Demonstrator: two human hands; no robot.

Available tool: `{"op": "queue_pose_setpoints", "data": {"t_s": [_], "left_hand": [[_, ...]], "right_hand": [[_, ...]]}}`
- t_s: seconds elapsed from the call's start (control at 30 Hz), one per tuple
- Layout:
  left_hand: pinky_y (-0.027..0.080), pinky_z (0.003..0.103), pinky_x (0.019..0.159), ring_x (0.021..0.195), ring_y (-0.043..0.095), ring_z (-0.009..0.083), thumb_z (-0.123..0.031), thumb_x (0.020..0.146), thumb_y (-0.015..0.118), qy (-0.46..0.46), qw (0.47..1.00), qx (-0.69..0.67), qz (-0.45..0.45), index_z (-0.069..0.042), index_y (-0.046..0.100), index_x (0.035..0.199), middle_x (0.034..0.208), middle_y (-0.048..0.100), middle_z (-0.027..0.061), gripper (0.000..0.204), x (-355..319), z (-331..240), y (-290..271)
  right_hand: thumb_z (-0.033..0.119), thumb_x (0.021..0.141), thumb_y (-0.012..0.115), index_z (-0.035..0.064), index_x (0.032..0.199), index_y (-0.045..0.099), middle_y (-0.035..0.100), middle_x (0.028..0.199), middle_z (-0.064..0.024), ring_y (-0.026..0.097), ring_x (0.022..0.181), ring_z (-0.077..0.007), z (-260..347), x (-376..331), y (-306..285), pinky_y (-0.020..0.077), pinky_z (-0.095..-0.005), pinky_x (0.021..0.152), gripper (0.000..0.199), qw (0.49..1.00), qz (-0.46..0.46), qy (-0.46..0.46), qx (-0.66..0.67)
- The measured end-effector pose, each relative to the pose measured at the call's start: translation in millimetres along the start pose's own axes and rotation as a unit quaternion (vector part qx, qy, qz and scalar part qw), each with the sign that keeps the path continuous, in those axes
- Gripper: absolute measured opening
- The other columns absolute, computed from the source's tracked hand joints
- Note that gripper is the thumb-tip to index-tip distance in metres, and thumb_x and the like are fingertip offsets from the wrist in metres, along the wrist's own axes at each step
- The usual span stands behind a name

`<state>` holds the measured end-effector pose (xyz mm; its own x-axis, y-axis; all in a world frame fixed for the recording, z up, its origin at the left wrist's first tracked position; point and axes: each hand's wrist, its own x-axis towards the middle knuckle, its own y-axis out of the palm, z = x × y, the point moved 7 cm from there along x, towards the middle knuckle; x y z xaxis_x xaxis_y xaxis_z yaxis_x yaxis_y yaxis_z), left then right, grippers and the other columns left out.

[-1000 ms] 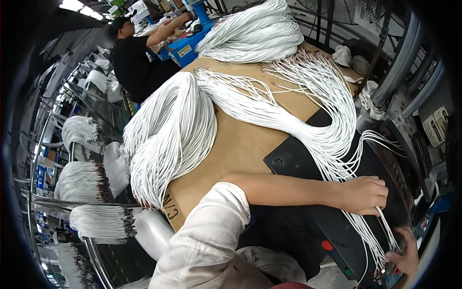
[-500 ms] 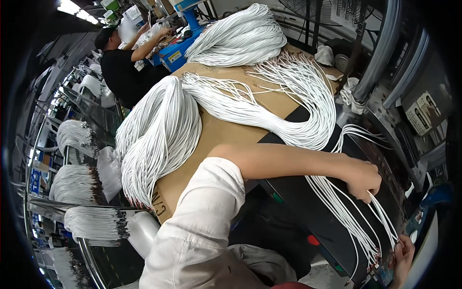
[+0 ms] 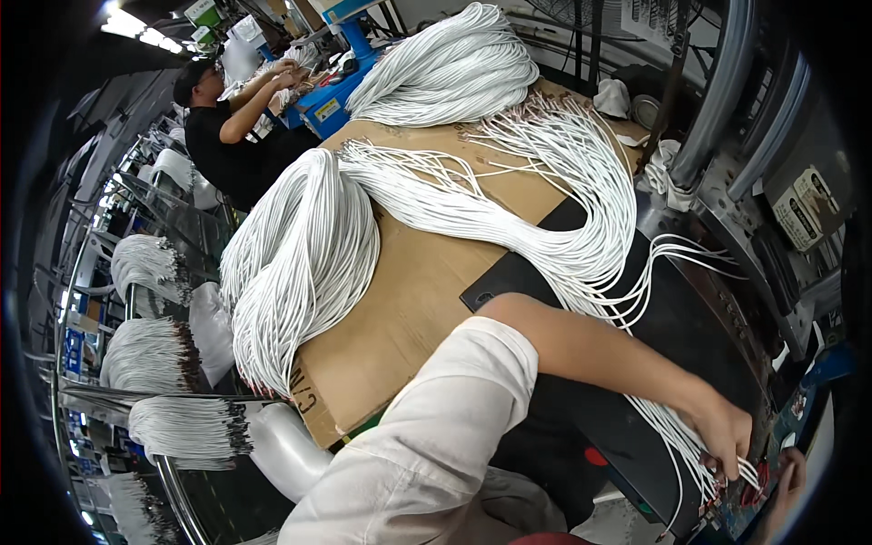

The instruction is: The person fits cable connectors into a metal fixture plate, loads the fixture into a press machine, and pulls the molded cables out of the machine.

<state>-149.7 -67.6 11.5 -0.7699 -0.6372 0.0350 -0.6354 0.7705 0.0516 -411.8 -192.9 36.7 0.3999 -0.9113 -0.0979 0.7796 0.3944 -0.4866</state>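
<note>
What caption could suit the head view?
Left hand at white cable ends, right hand close by, with large cable bundles on cardboard.

I note a factory workshop: white cable bundles [image 3: 304, 259], a metal rail [image 3: 179, 495], a co-worker [image 3: 216, 150] at a blue machine [image 3: 348, 91].

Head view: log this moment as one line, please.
left hand: holding cables | right hand: nearby, grip unclear | bundles: on cardboard | co-worker: upper left
</note>
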Motion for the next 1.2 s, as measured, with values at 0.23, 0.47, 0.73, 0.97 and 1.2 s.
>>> {"op": "queue_pose_setpoints", "data": {"t_s": [0.23,0.47,0.73,0.97,1.2], "left_hand": [[0.047,0.029,0.051,0.058,0.060,0.0152,-0.013,0.093,0.059,0.052,0.941,-0.260,-0.209,0.004,0.066,0.090,0.073,0.067,0.0088,0.019,10,16,4],[0.051,0.029,0.050,0.061,0.063,0.0167,-0.012,0.099,0.053,0.009,0.971,-0.123,-0.203,0.006,0.060,0.105,0.084,0.066,0.0120,0.020,-68,5,-55],[0.060,0.031,0.079,0.084,0.066,0.0176,-0.012,0.097,0.061,-0.086,0.939,-0.186,-0.275,0.004,0.057,0.120,0.101,0.063,0.0117,0.028,-108,6,-90],[0.056,0.026,0.070,0.079,0.065,0.0127,-0.007,0.091,0.069,-0.105,0.938,-0.172,-0.283,0.004,0.063,0.109,0.091,0.067,0.0085,0.022,-91,7,-82],[0.053,0.024,0.066,0.074,0.064,0.0108,-0.006,0.087,0.072,-0.127,0.933,-0.108,-0.318,0.005,0.065,0.103,0.085,0.068,0.0066,0.021,-91,12,-81]], "right_hand": [[0.063,0.099,0.028,0.0015,0.136,0.050,0.047,0.144,-0.0152,0.043,0.133,-0.0266,128,14,183,0.0300,-0.0378,0.108,0.075,0.965,0.202,-0.106,0.127],[0.028,0.097,0.060,-0.0011,0.134,0.049,0.055,0.129,-0.0218,0.053,0.119,-0.0337,89,85,169,0.0393,-0.0396,0.101,0.048,0.943,0.012,-0.215,-0.253],[0.005,0.082,0.069,-0.0003,0.102,0.053,0.053,0.095,-0.0200,0.055,0.086,-0.0380,147,76,239,0.0449,-0.0411,0.074,0.026,0.908,-0.082,-0.258,-0.319],[0.013,0.092,0.064,-0.0010,0.106,0.058,0.061,0.087,-0.0097,0.059,0.081,-0.0187,114,54,205,0.0469,-0.0332,0.072,0.021,0.997,0.042,-0.039,-0.060],[0.027,0.103,0.051,0.0004,0.109,0.063,0.062,0.086,-0.0014,0.057,0.079,-0.0068,104,47,227,0.0461,-0.0243,0.068,0.029,0.970,0.067,0.020,0.233]]}}
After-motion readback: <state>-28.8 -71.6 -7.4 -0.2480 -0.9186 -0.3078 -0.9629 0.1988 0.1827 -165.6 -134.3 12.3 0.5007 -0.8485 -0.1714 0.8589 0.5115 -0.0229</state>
